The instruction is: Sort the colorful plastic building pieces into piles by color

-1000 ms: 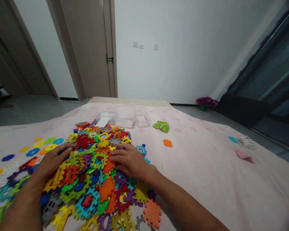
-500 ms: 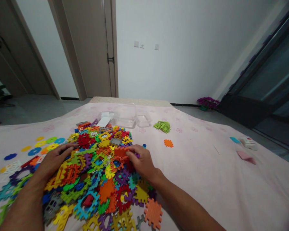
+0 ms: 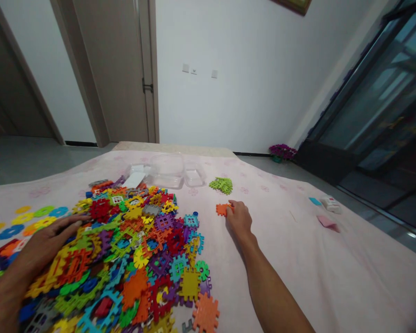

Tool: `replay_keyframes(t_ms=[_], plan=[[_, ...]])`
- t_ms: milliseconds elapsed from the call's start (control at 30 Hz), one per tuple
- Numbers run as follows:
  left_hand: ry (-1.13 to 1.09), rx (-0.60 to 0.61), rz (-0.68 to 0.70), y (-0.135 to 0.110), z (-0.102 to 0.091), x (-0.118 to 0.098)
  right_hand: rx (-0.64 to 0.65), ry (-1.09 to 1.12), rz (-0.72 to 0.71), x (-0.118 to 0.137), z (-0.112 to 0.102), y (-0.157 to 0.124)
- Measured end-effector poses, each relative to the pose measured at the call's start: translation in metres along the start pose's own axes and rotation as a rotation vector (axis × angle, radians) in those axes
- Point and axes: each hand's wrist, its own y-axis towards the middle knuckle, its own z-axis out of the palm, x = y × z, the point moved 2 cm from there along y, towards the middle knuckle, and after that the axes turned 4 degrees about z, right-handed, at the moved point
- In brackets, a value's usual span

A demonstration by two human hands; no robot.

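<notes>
A big heap of many-coloured interlocking plastic tiles (image 3: 131, 249) lies on the pink bedsheet (image 3: 298, 259). My left hand (image 3: 45, 240) rests flat on the heap's left side with its fingers stretched out. My right hand (image 3: 239, 219) is stretched out to the right of the heap. Its fingers are curled on an orange tile (image 3: 222, 209) that lies at the sheet. A small pile of green tiles (image 3: 222, 185) sits just beyond that.
Clear plastic containers (image 3: 169, 169) stand behind the heap. Coloured round discs (image 3: 24, 217) lie at the far left. A blue piece (image 3: 315, 201), a small white box (image 3: 331, 203) and a pink item (image 3: 327, 222) lie at the right. A door (image 3: 114, 69) and dark glass panels (image 3: 384, 106) stand beyond.
My right hand took an orange tile from the heap and moved right to the lone orange tile on the sheet. The left hand stayed on the heap. The view shifted a little.
</notes>
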Motion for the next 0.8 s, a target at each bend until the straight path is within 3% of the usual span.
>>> replay_keyframes(t_ms=[67, 233, 300, 467, 533, 633, 800], plan=[[0.002, -0.004, -0.006, 0.001, 0.0, 0.001, -0.009, -0.026, -0.111, 0.006, 0.002, -0.006], [0.001, -0.018, 0.018, -0.002, 0.0, -0.004, 0.14, -0.027, -0.338, 0.02, 0.011, -0.015], [0.0, -0.024, 0.032, -0.003, 0.0, -0.006, 0.146, -0.048, -0.336, 0.016, 0.012, -0.014], [0.005, -0.031, 0.035, -0.003, 0.001, -0.007, 0.022, -0.004, -0.279, 0.014, 0.009, -0.012], [0.004, -0.024, 0.039, -0.002, 0.0, -0.006, 0.048, 0.128, -0.356, 0.031, 0.008, -0.02], [0.009, -0.018, 0.046, -0.002, 0.001, -0.003, 0.196, 0.31, -0.464, 0.076, 0.006, -0.042], [0.04, -0.026, 0.08, -0.005, 0.005, -0.001, 0.401, 0.308, -0.467, 0.144, -0.002, -0.075]])
